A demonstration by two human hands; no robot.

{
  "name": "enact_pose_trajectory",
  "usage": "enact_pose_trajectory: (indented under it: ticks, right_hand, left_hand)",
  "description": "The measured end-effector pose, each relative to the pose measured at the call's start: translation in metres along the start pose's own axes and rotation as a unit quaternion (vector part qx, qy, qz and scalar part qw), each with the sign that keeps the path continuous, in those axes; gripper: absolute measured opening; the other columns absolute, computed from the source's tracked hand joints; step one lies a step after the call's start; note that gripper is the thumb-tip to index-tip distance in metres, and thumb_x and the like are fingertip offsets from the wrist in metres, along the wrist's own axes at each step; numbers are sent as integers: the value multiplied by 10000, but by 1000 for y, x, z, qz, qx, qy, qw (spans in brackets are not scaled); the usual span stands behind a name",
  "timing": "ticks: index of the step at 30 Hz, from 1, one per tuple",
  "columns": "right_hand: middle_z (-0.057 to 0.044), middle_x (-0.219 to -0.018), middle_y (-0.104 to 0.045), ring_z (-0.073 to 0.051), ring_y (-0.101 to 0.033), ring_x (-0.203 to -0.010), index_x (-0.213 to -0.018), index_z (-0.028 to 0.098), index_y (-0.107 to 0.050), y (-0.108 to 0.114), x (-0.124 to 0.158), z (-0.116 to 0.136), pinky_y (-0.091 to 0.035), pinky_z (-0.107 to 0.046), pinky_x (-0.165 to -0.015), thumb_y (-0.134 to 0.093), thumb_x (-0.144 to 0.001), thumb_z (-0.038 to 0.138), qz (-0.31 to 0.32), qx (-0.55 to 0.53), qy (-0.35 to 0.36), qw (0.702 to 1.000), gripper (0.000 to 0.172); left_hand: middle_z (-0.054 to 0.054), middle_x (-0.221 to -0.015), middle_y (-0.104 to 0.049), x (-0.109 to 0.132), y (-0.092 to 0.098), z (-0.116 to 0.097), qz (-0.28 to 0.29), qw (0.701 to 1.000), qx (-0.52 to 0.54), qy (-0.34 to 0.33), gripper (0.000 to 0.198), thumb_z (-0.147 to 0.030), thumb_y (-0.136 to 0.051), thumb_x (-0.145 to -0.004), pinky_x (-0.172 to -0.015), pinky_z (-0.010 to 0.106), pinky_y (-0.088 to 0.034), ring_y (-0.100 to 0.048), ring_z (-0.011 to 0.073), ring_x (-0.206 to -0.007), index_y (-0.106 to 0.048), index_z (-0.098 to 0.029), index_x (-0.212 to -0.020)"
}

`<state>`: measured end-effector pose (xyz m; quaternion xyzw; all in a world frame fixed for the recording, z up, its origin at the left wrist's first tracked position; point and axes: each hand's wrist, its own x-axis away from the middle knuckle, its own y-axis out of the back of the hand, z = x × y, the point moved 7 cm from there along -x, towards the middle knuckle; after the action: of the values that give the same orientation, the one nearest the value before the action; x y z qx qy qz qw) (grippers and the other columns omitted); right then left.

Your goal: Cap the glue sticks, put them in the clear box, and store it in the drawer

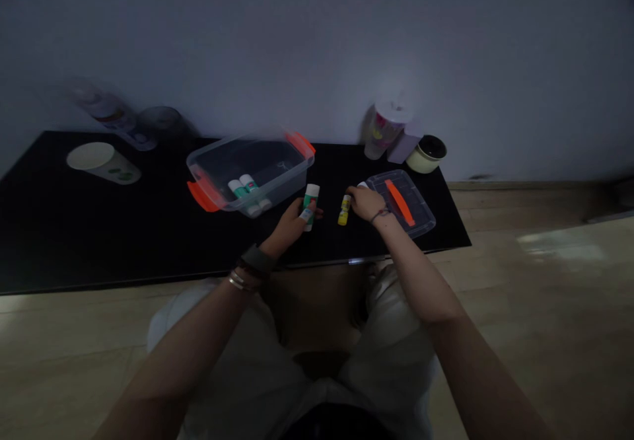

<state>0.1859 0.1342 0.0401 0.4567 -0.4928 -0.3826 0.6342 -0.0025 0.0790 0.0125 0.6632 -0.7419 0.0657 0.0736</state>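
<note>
My left hand (292,223) is closed around a green and white glue stick (310,205), held upright just above the black table (99,228). My right hand (365,202) pinches a yellow glue stick (343,210) that stands on the table beside it. A clear plastic box with orange latches (250,170) sits just left of my left hand, with two green and white glue sticks (244,189) lying inside. Its clear lid with an orange handle (403,202) lies flat to the right of my right hand.
A paper cup (103,162) lies on its side at the table's far left, near a bottle (111,117) and a dark jar (161,123). A plastic tumbler (385,128), a purple item (405,144) and a small cream pot (426,154) stand at the back right. Pale floor surrounds the table.
</note>
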Motion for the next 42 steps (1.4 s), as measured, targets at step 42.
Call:
enact_pose_trajectory:
  ticks: [42]
  right_hand:
    - [-29,-1032,-715,-164,-659,-1014,-974,203,-727,9,3,26,-549,-360,-1002,-870,-679,300,44,-756,89,647,342]
  left_hand:
    - [53,-903,-673,8,-5,-11,50,994,-85,-50,525,-621,-646,-810,-753,329,-522,-673,190,-809,-572,-164,-1057]
